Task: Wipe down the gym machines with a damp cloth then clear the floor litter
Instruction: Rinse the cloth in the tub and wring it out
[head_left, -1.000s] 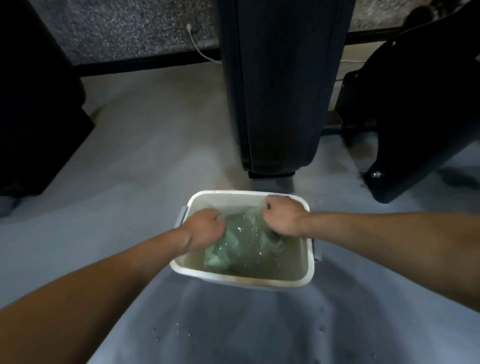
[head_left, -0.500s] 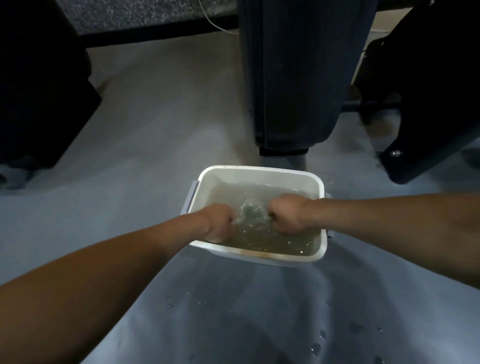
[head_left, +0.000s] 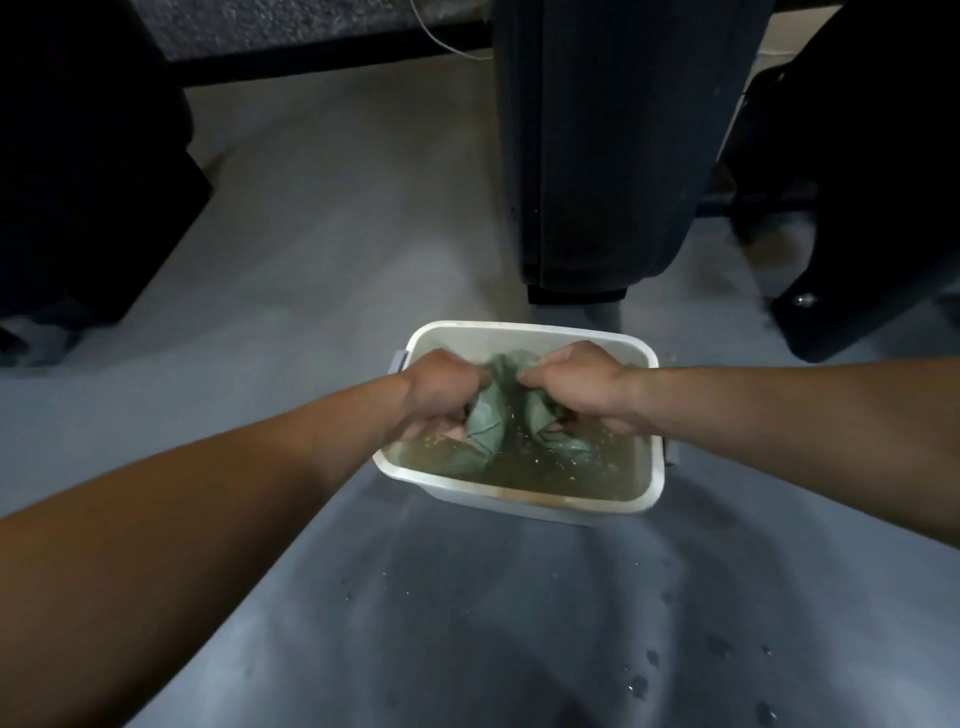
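A white rectangular tub (head_left: 524, 500) of murky water stands on the grey floor in front of me. A green cloth (head_left: 491, 421) hangs bunched between my two hands, its lower folds still in the water. My left hand (head_left: 439, 387) grips the cloth's left side with curled fingers. My right hand (head_left: 576, 382) grips its right side the same way, close beside the left. Both hands are just above the water surface, inside the tub's rim.
A dark machine base (head_left: 597, 156) rises right behind the tub. More dark equipment (head_left: 872, 208) sits at the right and a black block (head_left: 88, 171) at the left. Water drops (head_left: 644, 670) spot the floor near me. A white cable (head_left: 441, 36) runs along the back wall.
My hands were pressed low in the water with the cloth mostly under. Now they have lifted and the bunched green cloth is raised out of the water between them.
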